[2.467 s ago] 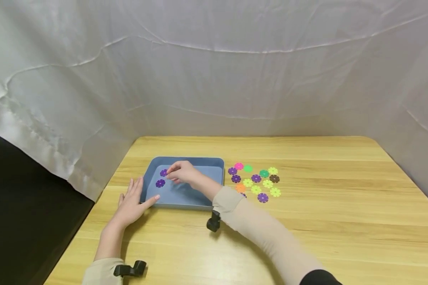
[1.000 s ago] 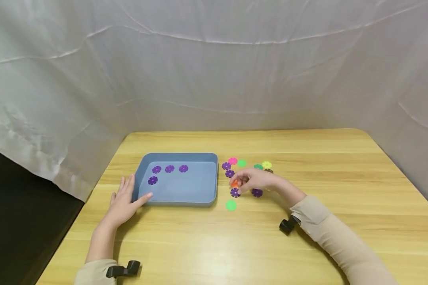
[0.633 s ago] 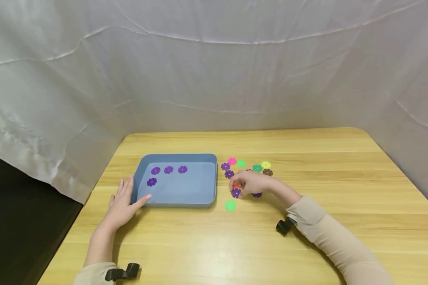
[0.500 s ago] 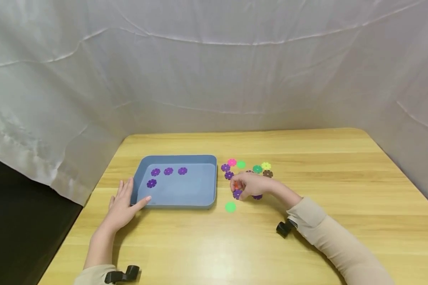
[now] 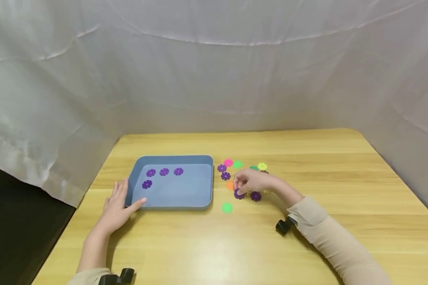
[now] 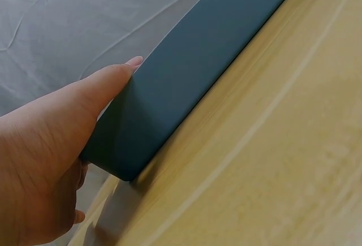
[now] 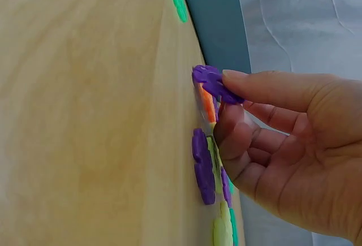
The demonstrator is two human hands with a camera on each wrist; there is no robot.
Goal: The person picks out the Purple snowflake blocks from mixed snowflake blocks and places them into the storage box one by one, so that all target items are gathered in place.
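A blue tray (image 5: 171,205) sits left of centre on the wooden table, with several purple flower discs (image 5: 164,172) lying in its far left part. My left hand (image 5: 119,204) rests flat and open against the tray's near left corner, thumb (image 6: 113,79) touching the tray wall (image 6: 198,76). To the right of the tray my right hand (image 5: 238,190) pinches a purple disc (image 7: 215,85) between thumb and forefinger, one edge of it raised off the table. An orange disc (image 7: 207,103) and another purple disc (image 7: 202,164) lie under that hand.
A cluster of coloured discs lies right of the tray: two purple (image 5: 222,168), pink (image 5: 228,162), green (image 5: 237,164), yellow-green (image 5: 262,166). A lone green disc (image 5: 227,208) lies by the tray's near right corner. White cloth walls surround the table; the table's left edge drops off.
My right hand left the tray, where it had set a purple disc, moved to the cluster and closed its fingers on a purple disc. The left hand stayed by the tray.
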